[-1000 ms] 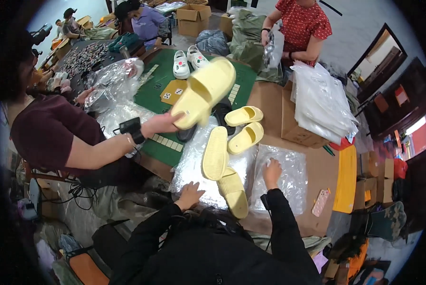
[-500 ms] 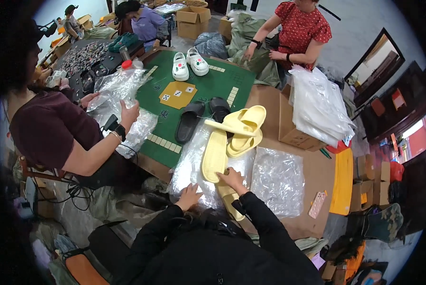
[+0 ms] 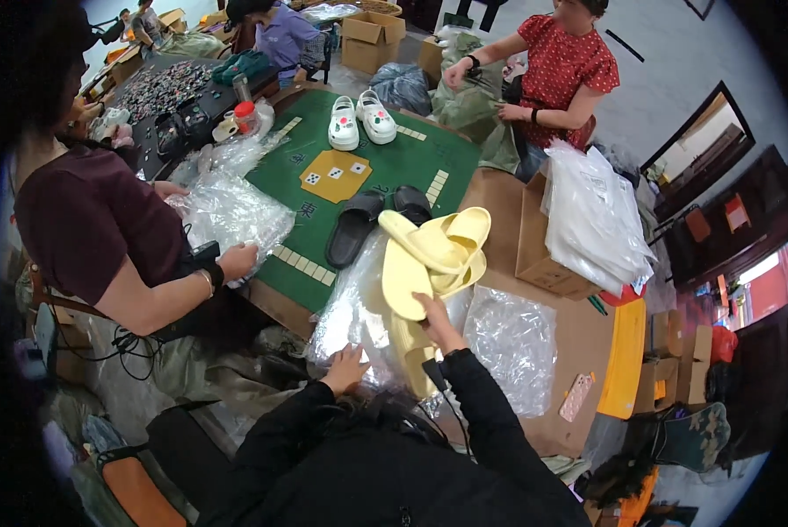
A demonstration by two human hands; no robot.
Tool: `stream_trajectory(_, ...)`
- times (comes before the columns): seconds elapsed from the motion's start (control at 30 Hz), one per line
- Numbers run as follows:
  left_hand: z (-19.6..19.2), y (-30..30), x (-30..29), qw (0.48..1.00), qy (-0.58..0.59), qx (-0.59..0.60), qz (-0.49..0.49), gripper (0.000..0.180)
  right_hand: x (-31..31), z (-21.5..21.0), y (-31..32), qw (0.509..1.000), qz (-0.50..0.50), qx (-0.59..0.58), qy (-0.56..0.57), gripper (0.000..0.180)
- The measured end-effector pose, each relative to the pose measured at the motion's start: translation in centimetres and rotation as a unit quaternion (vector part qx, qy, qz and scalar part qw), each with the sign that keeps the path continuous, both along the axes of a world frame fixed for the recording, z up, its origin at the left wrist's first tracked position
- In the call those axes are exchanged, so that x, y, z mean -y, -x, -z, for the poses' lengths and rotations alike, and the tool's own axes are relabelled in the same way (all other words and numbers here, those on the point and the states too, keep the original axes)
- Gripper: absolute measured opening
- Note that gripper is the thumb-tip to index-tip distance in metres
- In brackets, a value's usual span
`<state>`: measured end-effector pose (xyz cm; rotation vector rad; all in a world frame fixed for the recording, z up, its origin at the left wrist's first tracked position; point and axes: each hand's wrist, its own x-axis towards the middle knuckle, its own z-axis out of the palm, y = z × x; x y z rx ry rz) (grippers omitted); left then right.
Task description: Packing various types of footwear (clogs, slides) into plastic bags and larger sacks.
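My right hand [image 3: 440, 323] grips the heel end of a pale yellow slipper [image 3: 404, 279], whose toe end points away from me. Below that hand, a second yellow slipper [image 3: 414, 362] lies on a stack of clear plastic bags [image 3: 350, 303]. My left hand [image 3: 346, 369] rests on the near edge of this stack, fingers spread, holding nothing. Just beyond, more yellow slippers [image 3: 464, 235] are piled up, partly overlapped by the held one. Two black slides [image 3: 355, 230] sit past the bags on the green table mat [image 3: 275, 198].
White clogs [image 3: 344, 126] stand at the far side. On the right are a flat clear bag [image 3: 512, 347], a phone [image 3: 575, 397] and a carton [image 3: 534, 241] topped with white bags [image 3: 591, 215]. A co-worker at left handles clear plastic [image 3: 231, 215]; another, in red, stands far right.
The held slipper has turned and now shows a smoother face; my right hand has moved slightly right and up. My left hand has barely shifted. The co-worker at left has lowered a hand.
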<state>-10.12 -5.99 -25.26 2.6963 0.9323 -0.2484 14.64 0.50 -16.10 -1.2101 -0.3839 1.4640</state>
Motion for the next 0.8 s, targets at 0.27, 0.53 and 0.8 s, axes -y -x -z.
stream_trajectory(0.27,0.2,1.1,0.4,1.000,0.002,0.011,-0.011,0.044,-7.8,-13.3,-3.9,0.995,-0.059,0.005,-0.085,0.035)
stream_trajectory(0.53,0.5,0.6,0.5,1.000,-0.022,0.008,-0.003,0.042,-19.2,-20.4,-10.5,0.984,0.051,-0.036,-0.170,0.027)
stream_trajectory(0.8,0.5,0.6,0.6,1.000,-0.018,0.003,-0.015,0.039,-23.1,-15.2,-13.4,0.996,0.048,0.059,-0.056,0.047)
